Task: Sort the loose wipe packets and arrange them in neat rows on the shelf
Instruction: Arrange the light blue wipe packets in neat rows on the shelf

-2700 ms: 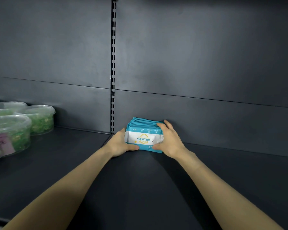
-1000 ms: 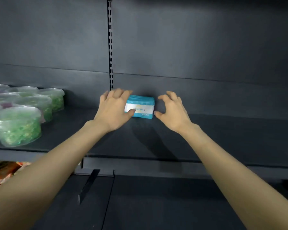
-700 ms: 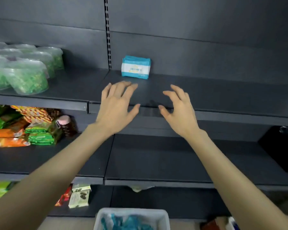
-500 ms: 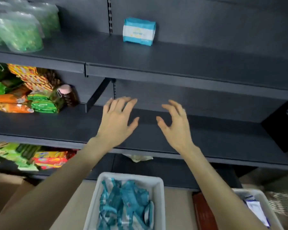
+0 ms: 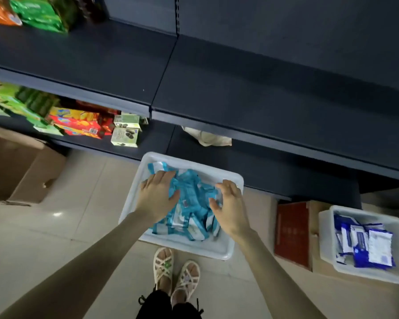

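Many crinkly teal-and-white plastic wipe packets [image 5: 191, 196] half hidden under left hand [image 5: 157, 199], right hand [image 5: 230, 210], fingers released; white rectangular plastic bin [image 5: 189, 246].

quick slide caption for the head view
Left hand and right hand poised over loose teal wipe packets in a white bin on the floor, below a dark shelf.

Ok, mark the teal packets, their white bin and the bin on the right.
teal packets [image 5: 195, 199], head view, a mid-pile packet.
white bin [image 5: 194, 247], head view, its near wall.
bin on the right [image 5: 326, 240], head view, its left wall.
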`<state>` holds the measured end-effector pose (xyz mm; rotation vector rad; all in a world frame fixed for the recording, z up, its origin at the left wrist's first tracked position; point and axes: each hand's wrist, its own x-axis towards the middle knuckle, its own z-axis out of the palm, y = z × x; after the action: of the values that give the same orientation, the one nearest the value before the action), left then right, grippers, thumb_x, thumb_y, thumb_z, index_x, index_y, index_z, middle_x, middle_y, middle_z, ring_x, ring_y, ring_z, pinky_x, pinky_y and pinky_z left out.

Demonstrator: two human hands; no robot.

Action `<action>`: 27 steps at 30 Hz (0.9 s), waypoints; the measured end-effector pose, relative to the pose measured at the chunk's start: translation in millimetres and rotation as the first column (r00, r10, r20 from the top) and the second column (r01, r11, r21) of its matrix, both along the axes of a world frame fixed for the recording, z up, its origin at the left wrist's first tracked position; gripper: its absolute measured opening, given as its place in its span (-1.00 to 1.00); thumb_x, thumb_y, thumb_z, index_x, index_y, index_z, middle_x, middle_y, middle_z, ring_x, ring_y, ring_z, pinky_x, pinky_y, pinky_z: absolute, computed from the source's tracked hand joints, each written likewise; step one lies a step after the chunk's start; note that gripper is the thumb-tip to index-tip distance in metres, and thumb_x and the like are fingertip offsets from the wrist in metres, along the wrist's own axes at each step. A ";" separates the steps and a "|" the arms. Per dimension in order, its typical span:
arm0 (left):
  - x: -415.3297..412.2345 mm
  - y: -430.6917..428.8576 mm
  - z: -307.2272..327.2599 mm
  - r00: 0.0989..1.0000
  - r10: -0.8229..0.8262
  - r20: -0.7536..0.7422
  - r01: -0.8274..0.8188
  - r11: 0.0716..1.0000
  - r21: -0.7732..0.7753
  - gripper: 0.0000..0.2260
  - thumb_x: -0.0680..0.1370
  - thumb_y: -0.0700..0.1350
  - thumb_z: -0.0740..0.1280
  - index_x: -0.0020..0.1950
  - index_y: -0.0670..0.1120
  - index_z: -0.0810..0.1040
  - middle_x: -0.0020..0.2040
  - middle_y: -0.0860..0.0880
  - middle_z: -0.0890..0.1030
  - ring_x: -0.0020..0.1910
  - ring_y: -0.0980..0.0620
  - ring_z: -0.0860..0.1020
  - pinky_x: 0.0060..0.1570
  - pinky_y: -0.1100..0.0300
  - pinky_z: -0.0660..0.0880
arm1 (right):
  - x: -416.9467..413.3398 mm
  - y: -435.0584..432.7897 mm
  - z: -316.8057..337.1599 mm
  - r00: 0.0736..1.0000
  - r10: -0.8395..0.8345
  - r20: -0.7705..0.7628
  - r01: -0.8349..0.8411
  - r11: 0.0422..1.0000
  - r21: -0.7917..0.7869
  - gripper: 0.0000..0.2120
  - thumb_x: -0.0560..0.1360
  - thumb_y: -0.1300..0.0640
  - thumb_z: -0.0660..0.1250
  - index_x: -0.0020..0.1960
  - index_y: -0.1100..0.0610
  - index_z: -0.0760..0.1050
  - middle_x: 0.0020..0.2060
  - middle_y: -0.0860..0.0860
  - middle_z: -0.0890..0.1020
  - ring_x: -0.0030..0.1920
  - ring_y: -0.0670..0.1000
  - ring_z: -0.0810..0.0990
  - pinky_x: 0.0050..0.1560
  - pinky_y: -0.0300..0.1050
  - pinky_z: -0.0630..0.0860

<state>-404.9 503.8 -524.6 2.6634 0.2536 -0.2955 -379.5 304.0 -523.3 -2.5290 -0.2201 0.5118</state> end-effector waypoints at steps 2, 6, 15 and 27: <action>-6.2 -2.2 -39.4 0.990 0.095 -0.108 -0.102 0.993 -0.058 -0.53 0.56 -0.01 0.29 0.44 -0.08 0.31 0.35 -0.08 0.39 0.36 -0.12 0.34 0.30 -0.01 0.25 | -5.3 2.7 -39.2 0.997 -0.030 -0.077 0.030 1.000 0.002 -0.59 0.55 0.12 0.30 0.36 0.20 0.39 0.32 0.09 0.40 0.37 0.10 0.33 0.26 -0.07 0.36; -18.7 -1.7 -108.1 0.942 0.235 -0.241 -0.268 0.957 -0.115 -0.53 0.57 0.00 0.28 0.44 -0.10 0.29 0.37 -0.11 0.37 0.37 -0.13 0.31 0.30 -0.02 0.27 | -8.4 13.3 -107.3 0.965 -0.129 -0.229 0.135 0.991 0.012 -0.57 0.56 0.09 0.30 0.37 0.20 0.37 0.32 0.09 0.42 0.33 0.10 0.37 0.30 -0.09 0.33; -19.8 12.4 -205.5 0.901 0.379 -0.210 -0.403 0.911 -0.087 -0.43 0.55 0.07 0.30 0.47 -0.14 0.24 0.45 -0.09 0.26 0.40 -0.12 0.23 0.37 -0.07 0.22 | -3.0 54.8 -204.9 0.856 -0.341 -0.389 0.407 0.908 0.099 -0.46 0.46 0.00 0.43 0.34 0.21 0.39 0.24 0.11 0.42 0.24 0.08 0.43 0.30 -0.05 0.37; 8.5 28.9 -212.7 0.789 0.556 -0.261 -0.577 0.817 -0.003 -0.48 0.42 0.06 0.45 0.30 -0.12 0.44 0.17 -0.11 0.50 0.15 -0.14 0.43 0.15 0.01 0.26 | -1.4 70.2 -224.7 0.725 -0.530 -0.440 0.641 0.753 0.150 -0.72 0.33 0.06 0.54 -0.10 0.14 0.51 -0.19 -0.03 0.62 -0.16 0.00 0.61 -0.16 -0.12 0.56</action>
<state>-396.5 532.7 -737.3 2.3198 1.0753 -0.4275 -380.9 374.2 -748.0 -1.9936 0.6101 0.6210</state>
